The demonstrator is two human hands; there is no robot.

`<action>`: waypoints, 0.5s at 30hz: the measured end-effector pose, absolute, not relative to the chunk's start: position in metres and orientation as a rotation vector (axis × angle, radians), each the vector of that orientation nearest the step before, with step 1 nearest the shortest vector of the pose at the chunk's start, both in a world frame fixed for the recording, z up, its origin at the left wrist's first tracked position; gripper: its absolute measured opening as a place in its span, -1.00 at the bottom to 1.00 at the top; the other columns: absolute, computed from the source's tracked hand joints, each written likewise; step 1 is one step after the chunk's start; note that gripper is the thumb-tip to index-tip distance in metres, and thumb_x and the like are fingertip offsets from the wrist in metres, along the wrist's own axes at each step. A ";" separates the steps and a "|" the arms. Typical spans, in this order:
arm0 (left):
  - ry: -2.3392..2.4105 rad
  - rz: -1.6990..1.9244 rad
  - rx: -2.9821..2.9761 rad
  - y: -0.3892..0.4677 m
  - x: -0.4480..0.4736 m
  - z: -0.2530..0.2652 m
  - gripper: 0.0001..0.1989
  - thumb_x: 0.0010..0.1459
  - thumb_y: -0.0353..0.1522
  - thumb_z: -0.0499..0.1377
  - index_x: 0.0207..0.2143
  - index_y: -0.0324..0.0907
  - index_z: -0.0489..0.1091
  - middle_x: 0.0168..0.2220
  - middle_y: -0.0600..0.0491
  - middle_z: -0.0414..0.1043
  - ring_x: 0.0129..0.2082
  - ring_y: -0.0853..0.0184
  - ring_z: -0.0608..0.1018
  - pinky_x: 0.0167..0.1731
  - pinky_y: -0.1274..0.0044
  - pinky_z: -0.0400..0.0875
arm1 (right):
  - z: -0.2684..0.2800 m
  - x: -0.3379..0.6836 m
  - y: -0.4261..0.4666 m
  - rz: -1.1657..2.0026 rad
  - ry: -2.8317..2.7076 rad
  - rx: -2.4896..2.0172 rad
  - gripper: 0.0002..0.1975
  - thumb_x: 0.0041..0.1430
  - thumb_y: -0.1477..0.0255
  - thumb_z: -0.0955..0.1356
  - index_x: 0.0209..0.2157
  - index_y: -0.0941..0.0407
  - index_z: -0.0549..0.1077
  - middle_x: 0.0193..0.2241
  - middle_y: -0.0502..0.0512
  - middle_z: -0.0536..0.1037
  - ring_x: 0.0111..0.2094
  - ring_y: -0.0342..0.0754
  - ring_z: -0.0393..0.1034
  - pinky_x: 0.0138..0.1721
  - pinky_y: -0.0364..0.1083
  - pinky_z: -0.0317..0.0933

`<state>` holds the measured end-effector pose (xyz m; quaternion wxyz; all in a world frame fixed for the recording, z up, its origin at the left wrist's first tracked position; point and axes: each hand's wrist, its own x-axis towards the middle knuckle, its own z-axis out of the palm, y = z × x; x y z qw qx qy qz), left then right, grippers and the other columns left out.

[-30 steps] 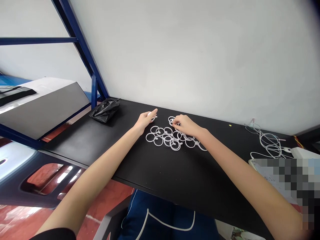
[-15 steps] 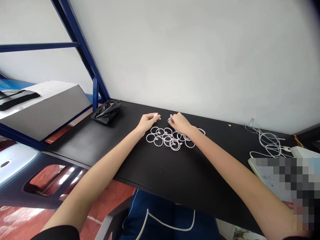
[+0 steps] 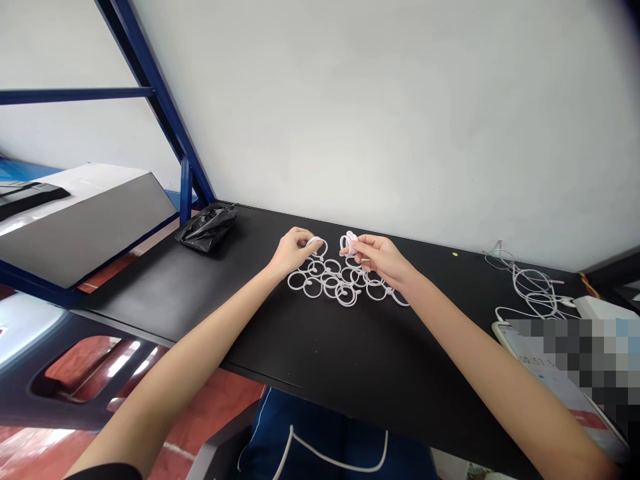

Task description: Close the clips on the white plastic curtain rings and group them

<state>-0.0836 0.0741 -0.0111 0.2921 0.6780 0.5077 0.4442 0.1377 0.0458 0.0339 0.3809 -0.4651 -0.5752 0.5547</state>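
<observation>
Between the thumb and fingers of my left hand [image 3: 295,252] is a white ring [image 3: 325,247], lifted over the far side of the pile. My right hand [image 3: 380,257] pinches several white rings [image 3: 346,244] bunched together, a short way to the right. The two hands are apart. Below them, a pile of overlapping white rings [image 3: 313,288] lies flat on the black table [image 3: 300,340]; some have a small knob on the rim. Part of the pile is hidden behind my right hand and wrist.
A crumpled black plastic bag [image 3: 207,228] lies at the table's far left corner. To the right are tangled white cables [image 3: 537,290] and a tablet [image 3: 540,373], partly blurred out. A white wall [image 3: 375,120] rises behind the table, and a blue metal frame [image 3: 150,87] stands at left.
My right hand has turned, so the rings in it now show upright. The ring in my left hand has swung into view as a loop. The whole view has shifted slightly.
</observation>
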 end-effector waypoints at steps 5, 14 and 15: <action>1.308 1.123 1.633 0.062 -0.077 0.001 -0.73 0.02 -0.17 0.31 -0.49 -0.20 0.49 -0.51 0.11 0.33 -0.56 0.48 0.26 -0.53 0.56 0.14 | 0.032 0.136 0.038 1.524 -1.280 -1.211 -0.85 0.13 0.36 0.44 -0.38 0.16 0.51 -0.27 0.18 0.63 -0.33 -0.15 0.49 -0.42 -0.25 0.35; 0.874 0.916 0.819 0.053 -0.064 0.008 -0.72 0.11 -0.21 0.29 -0.22 -0.23 0.53 -0.08 -0.06 0.54 -0.57 0.59 0.43 -0.63 0.69 0.30 | 0.033 0.132 0.031 1.564 -1.331 -1.147 -0.80 0.13 0.41 0.45 -0.19 0.16 0.57 -0.21 0.18 0.64 -0.19 -0.06 0.56 -0.20 -0.15 0.42; 0.850 0.890 0.817 0.051 -0.063 0.009 -0.72 0.14 -0.20 0.26 -0.22 -0.24 0.53 -0.09 -0.06 0.54 -0.56 0.57 0.46 -0.63 0.70 0.32 | 0.034 0.131 0.030 1.568 -1.343 -1.144 -0.80 0.13 0.41 0.45 -0.19 0.16 0.57 -0.22 0.17 0.64 -0.21 -0.06 0.56 -0.22 -0.16 0.42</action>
